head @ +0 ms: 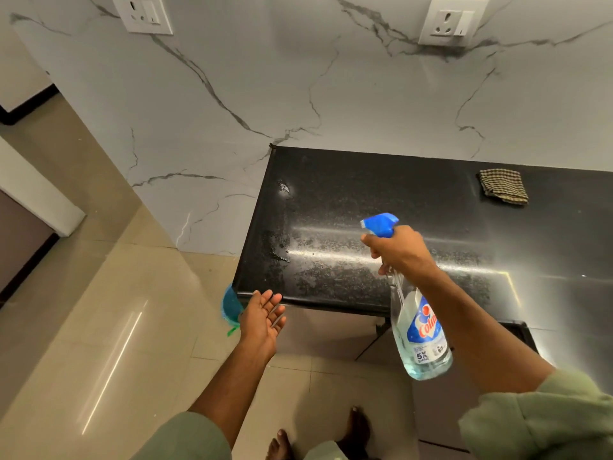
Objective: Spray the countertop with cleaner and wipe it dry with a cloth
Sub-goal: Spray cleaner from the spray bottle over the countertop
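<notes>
Spray bottle (418,330): held in the right hand (399,249), whose grip is wrapped tight around the bottle neck just below the blue trigger head (380,224). The nozzle points left over the table. The clear body, about half filled with pale blue liquid, hangs tilted below the hand, in front of the table's near edge.

Left hand (263,315): grip spread, palm up, fingers loose, holding nothing. It sits just beside the near left corner of the table.

Table (331,180): black, polished, set against a marbled white wall (232,78). Its left portion is covered in fine wet droplets and streaks.

Cloth (503,185): checked, folded, lying flat near the back edge of the table, well apart from both hands.

A blue round object (229,305) shows partly below the table's left corner; what it is cannot be told.
</notes>
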The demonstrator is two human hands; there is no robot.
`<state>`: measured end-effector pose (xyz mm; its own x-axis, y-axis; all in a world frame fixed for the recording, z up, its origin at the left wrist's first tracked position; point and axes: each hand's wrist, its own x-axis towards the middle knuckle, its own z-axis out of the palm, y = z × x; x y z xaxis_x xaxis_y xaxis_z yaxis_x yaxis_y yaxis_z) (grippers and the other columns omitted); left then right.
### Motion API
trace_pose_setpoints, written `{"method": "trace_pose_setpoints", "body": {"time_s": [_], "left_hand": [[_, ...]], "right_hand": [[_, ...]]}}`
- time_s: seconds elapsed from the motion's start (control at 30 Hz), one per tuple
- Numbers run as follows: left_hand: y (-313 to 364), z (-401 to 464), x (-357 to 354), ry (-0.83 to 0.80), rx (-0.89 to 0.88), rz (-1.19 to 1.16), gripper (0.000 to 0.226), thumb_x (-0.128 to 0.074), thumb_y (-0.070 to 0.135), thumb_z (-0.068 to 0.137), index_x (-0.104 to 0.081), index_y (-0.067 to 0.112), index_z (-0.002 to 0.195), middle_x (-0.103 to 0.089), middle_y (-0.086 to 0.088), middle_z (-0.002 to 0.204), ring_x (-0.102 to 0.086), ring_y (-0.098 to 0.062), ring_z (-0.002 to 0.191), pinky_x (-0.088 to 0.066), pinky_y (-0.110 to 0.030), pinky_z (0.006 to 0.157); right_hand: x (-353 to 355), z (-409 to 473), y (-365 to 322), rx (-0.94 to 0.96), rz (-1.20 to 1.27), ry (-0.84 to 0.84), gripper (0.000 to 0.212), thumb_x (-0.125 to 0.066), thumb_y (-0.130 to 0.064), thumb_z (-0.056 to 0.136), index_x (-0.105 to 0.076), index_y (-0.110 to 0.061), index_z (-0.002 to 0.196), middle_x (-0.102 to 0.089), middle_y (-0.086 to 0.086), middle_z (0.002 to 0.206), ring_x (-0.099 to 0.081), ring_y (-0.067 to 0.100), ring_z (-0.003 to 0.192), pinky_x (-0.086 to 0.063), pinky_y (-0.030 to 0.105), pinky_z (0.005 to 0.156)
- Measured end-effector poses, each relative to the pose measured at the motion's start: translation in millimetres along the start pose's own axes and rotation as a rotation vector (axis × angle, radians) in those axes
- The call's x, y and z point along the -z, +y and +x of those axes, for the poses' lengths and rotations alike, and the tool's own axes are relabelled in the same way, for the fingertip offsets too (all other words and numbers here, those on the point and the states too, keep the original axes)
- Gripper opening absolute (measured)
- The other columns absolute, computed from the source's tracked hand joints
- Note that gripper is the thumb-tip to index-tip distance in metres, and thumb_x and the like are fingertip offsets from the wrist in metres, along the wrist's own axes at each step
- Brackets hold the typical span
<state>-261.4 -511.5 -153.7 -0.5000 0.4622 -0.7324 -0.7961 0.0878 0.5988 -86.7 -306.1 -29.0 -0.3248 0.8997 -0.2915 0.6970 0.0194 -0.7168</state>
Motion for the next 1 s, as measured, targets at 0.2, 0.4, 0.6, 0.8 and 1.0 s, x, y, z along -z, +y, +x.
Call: {"method": "trace_pose_setpoints", "body": {"time_s": [0.2,0.4,0.6,0.8,1.0], "left_hand": [[-10,-5,-11,-0.031,0.029,0.013,0.041,-0.043,0.040,0.107,-0.060,0.014,0.134,-0.069,-0.006,0.124,-0.062,-0.028,0.119,-0.046,-0.041,0.103],[-14,-7,-15,-0.054,0.027,0.035,0.042,-0.042,0.040,0.107,-0.058,0.014,0.136,-0.067,-0.007,0.129,-0.059,-0.030,0.121,-0.043,-0.042,0.106],[-12,-8,-17,-0.064,0.004,0.058,0.040,-0.043,0.041,0.107,-0.060,0.016,0.133,-0.068,-0.007,0.126,-0.061,-0.029,0.118,-0.045,-0.042,0.104],[-14,-10,-18,-0.064,0.004,0.065,0.035,-0.044,0.041,0.106,-0.063,0.017,0.124,-0.070,-0.005,0.118,-0.063,-0.023,0.099,-0.049,-0.035,0.085],[-16,-10,-21,-0.067,0.003,0.079,0.035,-0.044,0.041,0.106,-0.063,0.018,0.124,-0.070,-0.005,0.117,-0.063,-0.023,0.101,-0.049,-0.035,0.086]], "right_hand": [[24,-4,10,-0.045,0.177,0.287,0.035,-0.067,-0.044,0.090,-0.068,-0.009,0.087,-0.072,0.007,0.070,-0.071,0.018,0.053,-0.064,0.051,0.074],[48,0,-5,0.017,0.380,0.562,0.039,-0.068,-0.049,0.092,-0.064,-0.012,0.079,-0.062,-0.002,0.060,-0.067,0.012,0.047,-0.065,0.047,0.069],[69,12,-16,0.058,0.347,0.619,0.034,-0.066,-0.051,0.091,-0.062,-0.020,0.077,-0.066,0.002,0.066,-0.069,0.016,0.057,-0.065,0.047,0.072],[75,11,-15,0.042,0.320,0.538,0.031,-0.067,-0.050,0.093,-0.063,-0.019,0.086,-0.073,0.014,0.087,-0.071,0.023,0.066,-0.064,0.049,0.078],[74,4,-7,0.106,0.374,0.405,0.031,-0.069,-0.044,0.094,-0.066,-0.013,0.093,-0.073,0.015,0.092,-0.065,0.017,0.058,-0.064,0.041,0.070]]}}
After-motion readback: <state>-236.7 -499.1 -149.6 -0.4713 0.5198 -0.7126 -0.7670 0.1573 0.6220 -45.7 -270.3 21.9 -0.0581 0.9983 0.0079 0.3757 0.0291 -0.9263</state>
